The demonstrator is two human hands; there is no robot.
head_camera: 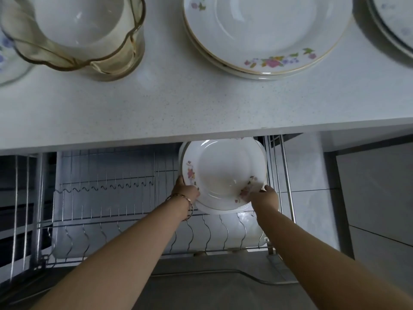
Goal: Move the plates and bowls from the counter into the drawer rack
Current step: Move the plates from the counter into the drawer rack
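Down in the open drawer, a small stack of white floral plates (223, 173) is held over the right end of the wire rack (107, 189). My left hand (186, 190) grips the stack's left rim and my right hand (264, 195) grips its lower right rim. The stack's far edge is hidden under the counter lip. On the counter (169, 101) above, a second stack of floral plates (266, 34) rests at centre right, and a third plate stack (395, 25) is cut off by the right edge.
A scalloped amber glass bowl (73, 34) stands on the counter at left, with a floral dish (6, 57) partly behind it. Rows of wire slots fill the rack's left and front. A tiled floor (306, 175) and cabinet fronts lie to the right.
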